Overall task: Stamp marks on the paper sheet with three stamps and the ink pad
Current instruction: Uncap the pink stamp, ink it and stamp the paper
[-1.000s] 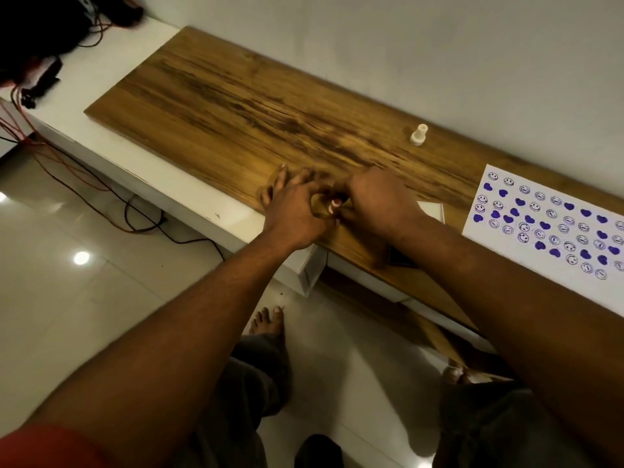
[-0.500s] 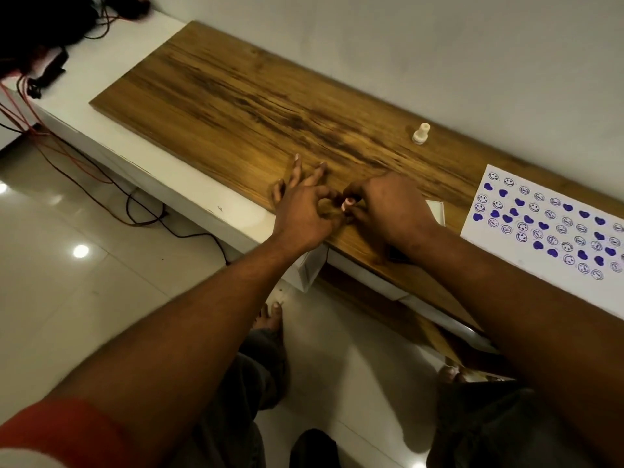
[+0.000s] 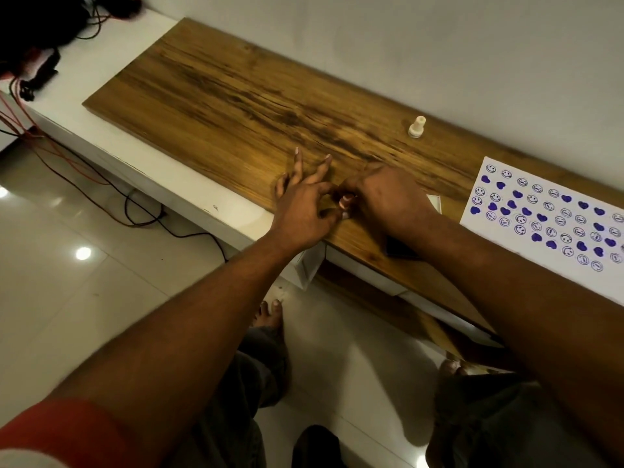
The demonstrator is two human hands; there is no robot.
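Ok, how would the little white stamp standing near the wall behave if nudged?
Likely light: the stamp is small, plastic-looking. Upright on its wider round base on the wooden board, it probably slides if pushed low, tips and rolls if pushed high.

Saw a plain pale wall (image 3: 439, 45) beyond the fingers (image 3: 296, 167). Found a wood-grain board (image 3: 219, 96) beneath them, laid on a low white cabinet (image 3: 169, 184). Noted glossy pale floor tiles (image 3: 67, 315) left of and nearer than them, dotted with bright light spots (image 3: 83, 253).
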